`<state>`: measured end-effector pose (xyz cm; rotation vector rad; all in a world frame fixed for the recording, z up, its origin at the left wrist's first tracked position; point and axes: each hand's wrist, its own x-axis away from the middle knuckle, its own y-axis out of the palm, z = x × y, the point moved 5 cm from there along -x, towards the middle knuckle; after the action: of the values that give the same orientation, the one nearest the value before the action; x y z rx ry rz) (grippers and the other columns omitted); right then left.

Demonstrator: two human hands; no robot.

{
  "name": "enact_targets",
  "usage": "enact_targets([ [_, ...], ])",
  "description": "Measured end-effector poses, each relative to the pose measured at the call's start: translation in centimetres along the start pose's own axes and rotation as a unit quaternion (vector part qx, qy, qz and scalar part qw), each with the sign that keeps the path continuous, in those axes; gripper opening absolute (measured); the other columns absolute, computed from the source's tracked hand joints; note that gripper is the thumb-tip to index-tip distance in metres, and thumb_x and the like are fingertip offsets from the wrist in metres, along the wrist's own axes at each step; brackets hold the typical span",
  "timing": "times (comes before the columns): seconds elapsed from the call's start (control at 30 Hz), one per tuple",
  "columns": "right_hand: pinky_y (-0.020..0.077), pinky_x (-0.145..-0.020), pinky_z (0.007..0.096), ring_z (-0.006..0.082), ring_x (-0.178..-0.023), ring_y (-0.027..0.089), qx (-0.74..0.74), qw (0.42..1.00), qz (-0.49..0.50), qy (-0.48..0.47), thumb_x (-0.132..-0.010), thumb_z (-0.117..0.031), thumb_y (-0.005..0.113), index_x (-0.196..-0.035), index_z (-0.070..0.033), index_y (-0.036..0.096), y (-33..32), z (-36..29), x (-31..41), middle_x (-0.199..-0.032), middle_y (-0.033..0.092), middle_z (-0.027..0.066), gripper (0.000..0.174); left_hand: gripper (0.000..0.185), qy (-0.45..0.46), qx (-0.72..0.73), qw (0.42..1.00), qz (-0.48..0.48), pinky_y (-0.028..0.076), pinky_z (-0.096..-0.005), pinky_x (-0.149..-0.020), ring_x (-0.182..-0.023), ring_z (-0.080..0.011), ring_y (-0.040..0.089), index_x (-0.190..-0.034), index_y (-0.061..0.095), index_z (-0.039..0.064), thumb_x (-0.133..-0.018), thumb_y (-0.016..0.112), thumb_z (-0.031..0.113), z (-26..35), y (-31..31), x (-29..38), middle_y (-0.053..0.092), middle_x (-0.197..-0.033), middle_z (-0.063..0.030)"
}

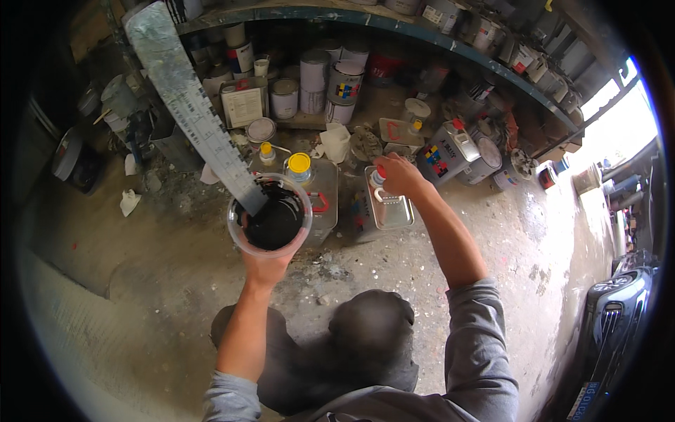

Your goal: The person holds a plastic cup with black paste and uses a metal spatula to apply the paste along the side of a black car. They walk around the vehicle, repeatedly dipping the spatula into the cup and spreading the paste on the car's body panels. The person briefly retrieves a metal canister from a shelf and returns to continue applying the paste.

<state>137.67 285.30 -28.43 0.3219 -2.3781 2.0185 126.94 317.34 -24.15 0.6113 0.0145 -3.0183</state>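
Note:
My left hand (268,268) holds up a clear plastic mixing cup (232,232) with black paint (277,224) inside. A long flat metal mixing ruler (198,113), smeared with paint and marked with scales, stands tilted in the cup and leans to the upper left. My right hand (402,174) grips the red cap (381,172) of a rectangular metal can (395,213) on the floor; the fingers partly cover the cap. Behind the cup stands another metal can (324,182) with a yellow cap (299,163) and a red handle (319,202), partly hidden by the cup.
Under a shelf (364,20) stand several paint tins (345,84). A grey can with a red cap (448,150) is right of my right hand. Crumpled paper (129,202) lies on the stained concrete floor (158,274). A car (614,322) stands at far right.

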Motion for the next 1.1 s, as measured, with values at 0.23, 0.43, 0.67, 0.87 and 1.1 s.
enact_targets([
  [0.23,0.0456,-0.099,0.0405,0.0334,-0.116,0.058,0.006,0.986,-0.055,0.155,-0.081,-0.029,0.064,-0.114,0.000,0.061,-1.7,-1.2,-0.5,-0.116,0.064,0.0178,0.044,0.071,-0.001,0.025,1.000,0.012,0.037,-0.0359,-0.106,-0.114,-0.0204,0.057,-0.126,0.050,-0.002,-0.064,0.084,0.003,0.1,-0.4,-0.2,0.060,-0.122,-0.0105],
  [0.43,0.0449,-0.099,0.0417,0.0334,-0.115,0.057,-0.061,0.988,0.072,-0.126,-0.080,-0.022,0.065,-0.131,-0.003,0.053,-1.5,-8.3,-0.2,-0.124,0.061,0.0165,0.055,0.075,-0.014,0.009,1.000,0.011,0.036,-0.0360,-0.107,-0.115,-0.0197,0.056,-0.128,0.047,-0.003,-0.064,0.085,0.004,-0.5,-0.3,-0.2,0.059,-0.124,-0.0105],
  [0.67,0.0381,-0.106,0.0422,0.0378,-0.127,0.045,-0.182,0.910,0.362,-0.085,-0.074,-0.025,0.080,-0.132,0.001,0.049,1.2,-8.1,5.0,-0.136,0.049,0.0223,0.070,0.077,0.003,-0.006,1.000,-0.019,0.042,-0.0337,-0.100,-0.110,-0.0185,0.056,-0.134,0.040,-0.001,-0.070,0.082,0.002,-0.5,-0.2,0.4,0.058,-0.122,-0.0082],
  [0.87,0.0274,-0.112,0.0503,0.0429,-0.138,0.028,-0.253,0.827,0.477,0.156,-0.059,-0.033,0.092,-0.148,0.004,0.014,12.6,-3.0,14.7,-0.151,0.022,0.0301,0.124,0.070,0.042,-0.065,0.995,-0.066,0.044,-0.0334,-0.097,-0.107,-0.0189,0.058,-0.131,0.045,0.000,-0.070,0.081,0.002,-0.8,0.4,0.6,0.061,-0.116,-0.0076],
  [1.1,0.0220,-0.116,0.0447,0.0373,-0.139,0.026,-0.393,0.756,0.485,0.197,-0.045,-0.030,0.097,-0.149,0.005,0.007,19.0,0.7,11.6,-0.150,0.023,0.0253,0.141,0.068,-0.036,0.023,0.999,-0.027,0.049,-0.0334,-0.094,-0.106,-0.0191,0.061,-0.124,0.051,0.000,-0.064,0.084,-0.001,-1.4,2.2,0.5,0.062,-0.117,-0.0091],
])
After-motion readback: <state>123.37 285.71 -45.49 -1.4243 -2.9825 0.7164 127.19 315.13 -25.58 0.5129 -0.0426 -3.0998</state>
